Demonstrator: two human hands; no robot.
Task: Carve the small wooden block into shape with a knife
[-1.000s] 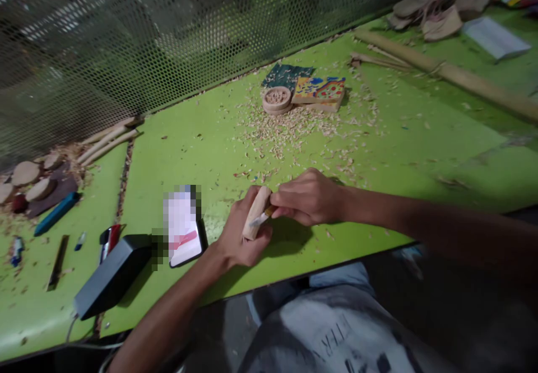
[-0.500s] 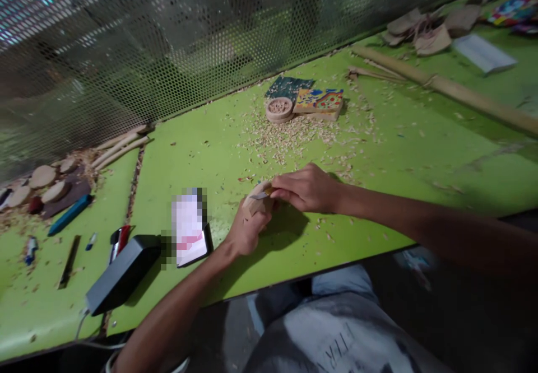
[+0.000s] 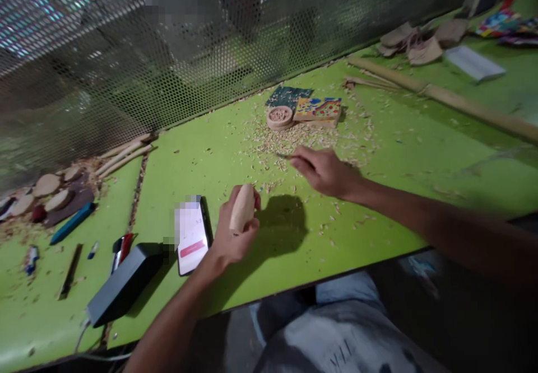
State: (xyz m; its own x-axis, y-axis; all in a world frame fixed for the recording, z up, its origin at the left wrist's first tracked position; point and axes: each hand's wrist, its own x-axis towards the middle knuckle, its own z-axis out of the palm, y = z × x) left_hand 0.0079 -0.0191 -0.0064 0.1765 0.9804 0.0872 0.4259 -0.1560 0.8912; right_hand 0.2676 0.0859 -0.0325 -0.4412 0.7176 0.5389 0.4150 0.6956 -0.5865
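My left hand (image 3: 233,233) is closed round a pale, rounded wooden piece (image 3: 242,209), holding it upright just above the green table (image 3: 378,160). My right hand (image 3: 325,170) is farther back and to the right, low over the wood shavings (image 3: 290,138). Its fingers are pinched on a small knife whose thin dark blade (image 3: 283,156) pokes out to the left. The two hands are apart, and the blade is not touching the wood.
A phone (image 3: 191,238) and a dark box (image 3: 126,283) lie left of my left hand. A carved round disc (image 3: 279,116) and painted tiles (image 3: 318,110) sit by the mesh wall (image 3: 168,54). Wood discs (image 3: 46,185), sticks (image 3: 126,149) and a blue pen (image 3: 71,223) lie at left; a long pole (image 3: 445,98) at right.
My right hand has pulled the knife off the wooden piece and moved back and right over the shavings. My left hand has stayed put, turning the piece more upright.
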